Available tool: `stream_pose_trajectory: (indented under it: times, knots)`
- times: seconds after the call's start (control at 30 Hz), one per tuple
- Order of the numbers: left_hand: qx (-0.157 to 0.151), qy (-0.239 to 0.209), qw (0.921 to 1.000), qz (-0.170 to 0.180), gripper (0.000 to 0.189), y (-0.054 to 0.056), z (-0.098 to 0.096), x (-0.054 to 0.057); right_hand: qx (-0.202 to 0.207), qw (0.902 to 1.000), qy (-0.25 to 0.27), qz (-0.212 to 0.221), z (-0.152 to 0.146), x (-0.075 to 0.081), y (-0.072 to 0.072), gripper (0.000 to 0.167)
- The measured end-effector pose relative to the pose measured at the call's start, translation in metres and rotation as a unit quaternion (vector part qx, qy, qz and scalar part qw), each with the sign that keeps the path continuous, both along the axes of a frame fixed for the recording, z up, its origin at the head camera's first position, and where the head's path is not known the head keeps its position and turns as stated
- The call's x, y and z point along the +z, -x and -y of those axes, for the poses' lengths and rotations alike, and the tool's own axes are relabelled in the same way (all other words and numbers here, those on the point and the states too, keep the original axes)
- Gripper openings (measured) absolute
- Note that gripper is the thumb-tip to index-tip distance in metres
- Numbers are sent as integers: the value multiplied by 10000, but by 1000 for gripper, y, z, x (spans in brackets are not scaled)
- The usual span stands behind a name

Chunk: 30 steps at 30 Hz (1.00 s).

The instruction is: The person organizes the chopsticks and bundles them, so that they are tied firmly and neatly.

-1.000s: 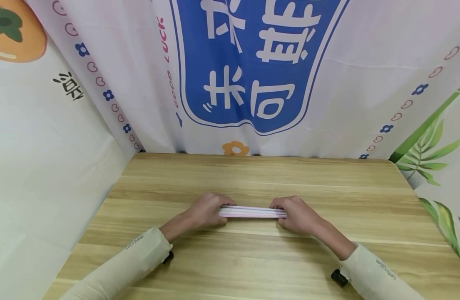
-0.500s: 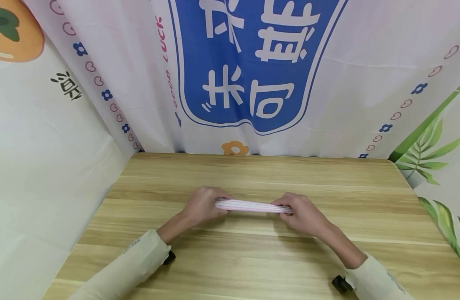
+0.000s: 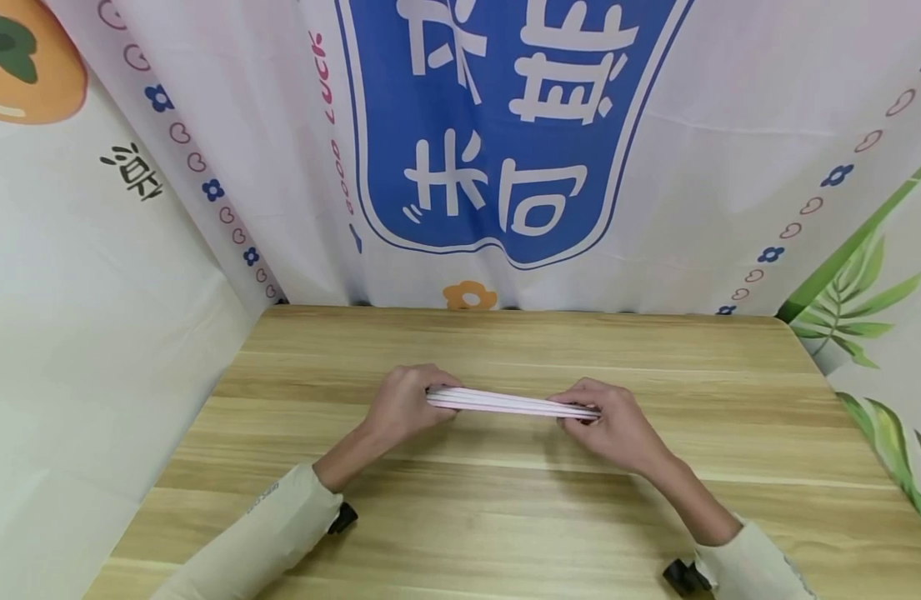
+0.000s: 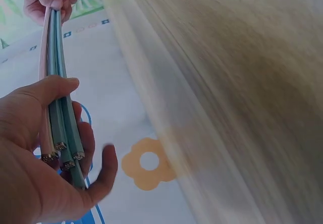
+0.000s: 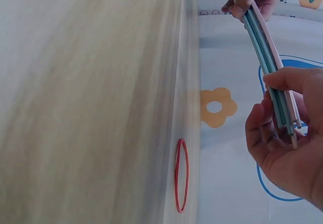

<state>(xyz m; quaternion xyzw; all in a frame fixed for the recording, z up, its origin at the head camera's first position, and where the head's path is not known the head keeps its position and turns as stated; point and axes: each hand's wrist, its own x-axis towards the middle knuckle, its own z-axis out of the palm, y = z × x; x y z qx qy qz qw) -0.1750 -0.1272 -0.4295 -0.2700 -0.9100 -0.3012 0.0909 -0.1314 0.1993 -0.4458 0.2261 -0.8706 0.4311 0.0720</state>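
"Rods (image 3: 505,402), pink and teal, in one bunch: what's new?"

"They've moved slightly closer to the orange flower (image 3: 458,294), and left hand (image 3: 406,407) and right hand (image 3: 616,425) have drawn a little apart along them."

"Which means?"

"My reading: the bunch is under control at both ends, its ends now freer."

"And the fingers?"

"On the flower's left, thumb across the rods, fingers curled beneath, one standing clear. On its right, a similar thumb-and-finger hold. Between them the bunch spans the flower's near side, ends jutting past both thumbs, over the palms."
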Motion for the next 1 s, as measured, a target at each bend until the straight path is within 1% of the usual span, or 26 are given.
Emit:
stream_pose_trajectory:
  times: [0.27, 0.37, 0.5, 0.67, 0.77, 0.87, 1.0]
  knots:
    - [-399, -29, 9992, -75, 31, -2, -10, 0, -301, 9983, 375, 338, 0, -2, 1, 26]
    - [-479, -88, 9987, -147, 33, -3, -17, 0, -424, 9971, 478, 418, 2, -2, 1, 26]
    - [-443, -155, 9985, -299, 32, -4, -27, 1, -605, 9942, 740, 489, 4, -1, 1, 27]
    - [-293, -112, 9979, -575, 31, -4, -36, 3, -718, 9908, 1030, 510, 7, -1, 0, 28]
    - [-226, 74, 9968, -758, 28, -4, -39, 3, -710, 9898, 1114, 530, 8, -3, -1, 28]
    - [-186, 381, 9948, -930, 23, -6, -40, 3, -665, 9894, 1161, 556, 7, -6, -2, 28]
    - [-149, 706, 9915, -1087, 19, -7, -41, 0, -635, 9883, 1205, 687, 5, -8, -4, 27]
